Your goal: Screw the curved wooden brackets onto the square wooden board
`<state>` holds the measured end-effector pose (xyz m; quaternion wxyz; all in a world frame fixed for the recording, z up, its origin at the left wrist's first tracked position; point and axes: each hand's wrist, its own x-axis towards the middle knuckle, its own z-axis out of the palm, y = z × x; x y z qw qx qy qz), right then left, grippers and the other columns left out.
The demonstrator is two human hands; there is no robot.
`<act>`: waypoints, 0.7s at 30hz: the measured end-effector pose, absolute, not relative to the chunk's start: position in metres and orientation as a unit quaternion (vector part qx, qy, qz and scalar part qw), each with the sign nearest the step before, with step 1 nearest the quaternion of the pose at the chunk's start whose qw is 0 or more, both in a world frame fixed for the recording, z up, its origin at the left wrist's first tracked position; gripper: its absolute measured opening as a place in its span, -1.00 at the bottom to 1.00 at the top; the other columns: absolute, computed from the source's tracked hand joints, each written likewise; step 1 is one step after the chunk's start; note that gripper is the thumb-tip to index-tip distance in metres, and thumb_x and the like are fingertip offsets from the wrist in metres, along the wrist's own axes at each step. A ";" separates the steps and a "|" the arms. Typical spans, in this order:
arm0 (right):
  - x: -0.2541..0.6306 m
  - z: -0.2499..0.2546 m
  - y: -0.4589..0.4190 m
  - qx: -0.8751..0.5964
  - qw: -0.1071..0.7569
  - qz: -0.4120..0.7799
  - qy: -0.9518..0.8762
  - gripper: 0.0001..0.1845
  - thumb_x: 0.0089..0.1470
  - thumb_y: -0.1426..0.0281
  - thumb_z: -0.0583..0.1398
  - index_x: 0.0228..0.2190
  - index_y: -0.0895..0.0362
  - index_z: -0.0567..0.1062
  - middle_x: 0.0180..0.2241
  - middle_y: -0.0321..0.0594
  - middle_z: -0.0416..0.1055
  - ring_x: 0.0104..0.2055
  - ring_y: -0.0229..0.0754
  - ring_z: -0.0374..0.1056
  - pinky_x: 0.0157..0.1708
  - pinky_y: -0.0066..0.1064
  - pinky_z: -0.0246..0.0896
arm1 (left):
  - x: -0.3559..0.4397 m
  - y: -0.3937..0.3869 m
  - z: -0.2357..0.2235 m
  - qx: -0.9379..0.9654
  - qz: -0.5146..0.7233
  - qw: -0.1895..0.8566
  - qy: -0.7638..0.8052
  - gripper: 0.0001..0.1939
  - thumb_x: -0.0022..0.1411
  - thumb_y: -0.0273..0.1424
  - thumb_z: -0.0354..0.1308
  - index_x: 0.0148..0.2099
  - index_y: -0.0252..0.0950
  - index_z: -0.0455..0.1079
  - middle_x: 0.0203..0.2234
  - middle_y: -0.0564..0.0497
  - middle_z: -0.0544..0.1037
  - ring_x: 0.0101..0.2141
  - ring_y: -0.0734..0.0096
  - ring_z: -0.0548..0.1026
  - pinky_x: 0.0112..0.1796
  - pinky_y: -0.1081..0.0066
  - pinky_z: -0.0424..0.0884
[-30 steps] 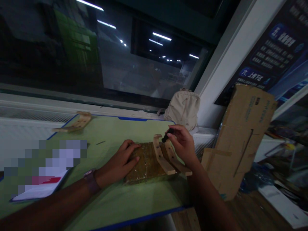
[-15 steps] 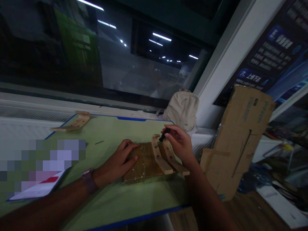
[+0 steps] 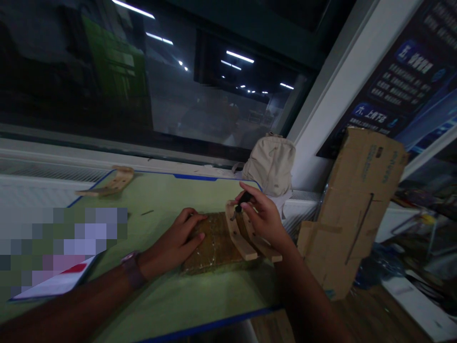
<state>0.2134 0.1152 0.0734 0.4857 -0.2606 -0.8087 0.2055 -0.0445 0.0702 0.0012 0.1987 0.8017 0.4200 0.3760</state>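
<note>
My right hand (image 3: pixel 264 215) is closed around the black handle of a screwdriver (image 3: pixel 243 200). Its metal tip points down at the upper part of a curved wooden piece with holes (image 3: pixel 237 238). A second curved wooden piece (image 3: pixel 262 245) lies alongside, partly behind my right hand. Both rest at the right end of a brown block wrapped in shiny clear tape (image 3: pixel 210 247). My left hand (image 3: pixel 178 240) lies on the block's left part, fingers and thumb spread apart. Whether the tip sits in a hole or a screw is too small to tell.
All this stands on a green table (image 3: pixel 171 305) with blue edging. Another curved wooden piece (image 3: pixel 116 183) lies at the far left corner, and a thin dark rod (image 3: pixel 147 212) left of my hands. A beige backpack (image 3: pixel 271 162) and a tall cardboard box (image 3: pixel 357 214) stand beyond.
My right hand has shifted slightly to the left with the screwdriver, and its fingers have turned a little on the handle. My left hand and the block have stayed in place.
</note>
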 end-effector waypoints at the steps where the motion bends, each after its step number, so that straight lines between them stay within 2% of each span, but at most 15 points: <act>1: 0.215 0.071 0.118 -0.273 0.505 0.193 -0.796 -0.55 0.25 0.30 0.22 0.16 -0.03 0.38 -0.16 -0.18 0.54 -0.17 -0.19 0.50 -0.13 -0.30 0.44 | -0.045 0.070 0.002 0.803 0.373 0.199 0.419 -0.66 0.43 -0.32 -0.01 0.20 -0.23 0.28 0.05 -0.13 0.29 0.05 0.14 0.37 0.08 0.10 0.39; 4: 0.220 0.069 0.123 -0.296 0.549 0.091 -0.777 -0.65 0.09 0.28 0.36 -0.06 -0.02 0.52 -0.25 -0.22 0.54 -0.30 -0.19 0.48 -0.30 -0.36 0.42 | -0.045 0.070 0.002 0.804 0.372 0.201 0.418 -0.66 0.43 -0.32 -0.02 0.19 -0.22 0.28 0.04 -0.12 0.28 0.06 0.14 0.37 0.10 0.11 0.38; 6: 0.221 0.072 0.123 -0.290 0.544 0.026 -0.787 -0.74 0.06 0.29 0.39 -0.17 -0.01 0.57 -0.33 -0.25 0.54 -0.34 -0.17 0.47 -0.32 -0.34 0.41 | -0.044 0.070 0.002 0.803 0.375 0.201 0.416 -0.67 0.43 -0.32 -0.02 0.19 -0.22 0.28 0.04 -0.12 0.29 0.05 0.15 0.38 0.09 0.11 0.39; 8: 0.220 0.078 0.120 -0.272 0.520 0.017 -0.810 -0.74 0.12 0.30 0.34 -0.12 -0.02 0.58 -0.31 -0.22 0.57 -0.27 -0.12 0.49 -0.26 -0.28 0.44 | -0.043 0.070 0.002 0.803 0.379 0.199 0.415 -0.66 0.42 -0.33 -0.02 0.19 -0.22 0.28 0.04 -0.12 0.29 0.05 0.15 0.38 0.09 0.10 0.40; 12: 0.216 0.085 0.118 -0.237 0.485 0.105 -0.835 -0.61 0.32 0.34 0.12 0.14 -0.06 0.46 -0.02 -0.12 0.57 0.04 -0.08 0.48 0.05 -0.10 0.40 | -0.043 0.069 0.004 0.803 0.376 0.198 0.418 -0.66 0.42 -0.32 -0.01 0.19 -0.23 0.29 0.05 -0.13 0.30 0.05 0.13 0.38 0.08 0.09 0.40; 14: 0.216 0.082 0.121 -0.237 0.493 0.155 -0.823 -0.62 0.35 0.34 0.08 0.14 -0.07 0.45 -0.02 -0.14 0.56 0.05 -0.10 0.48 0.09 -0.09 0.39 | -0.043 0.069 0.005 0.805 0.370 0.200 0.419 -0.66 0.42 -0.31 0.00 0.18 -0.23 0.29 0.04 -0.13 0.30 0.05 0.13 0.38 0.08 0.09 0.40; 17: 0.219 0.074 0.127 -0.265 0.535 0.202 -0.777 -0.70 0.27 0.29 0.19 0.03 -0.05 0.52 -0.14 -0.19 0.57 -0.13 -0.17 0.53 -0.10 -0.23 0.48 | -0.044 0.070 0.005 0.807 0.368 0.199 0.418 -0.66 0.41 -0.33 -0.01 0.19 -0.22 0.28 0.04 -0.12 0.29 0.05 0.14 0.38 0.07 0.10 0.41; 19: 0.221 0.071 0.129 -0.284 0.566 0.202 -0.747 -0.72 0.17 0.26 0.29 -0.07 -0.02 0.53 -0.20 -0.21 0.54 -0.24 -0.21 0.50 -0.25 -0.35 0.48 | -0.044 0.070 0.004 0.807 0.372 0.195 0.414 -0.66 0.42 -0.33 -0.01 0.20 -0.20 0.28 0.04 -0.11 0.30 0.05 0.14 0.38 0.08 0.11 0.41; 21: 0.222 0.071 0.129 -0.291 0.575 0.181 -0.743 -0.76 0.12 0.25 0.33 -0.15 -0.01 0.54 -0.24 -0.23 0.50 -0.27 -0.22 0.47 -0.30 -0.39 0.46 | -0.044 0.071 0.002 0.807 0.377 0.190 0.412 -0.65 0.42 -0.32 0.00 0.20 -0.19 0.28 0.04 -0.11 0.30 0.05 0.15 0.38 0.09 0.11 0.40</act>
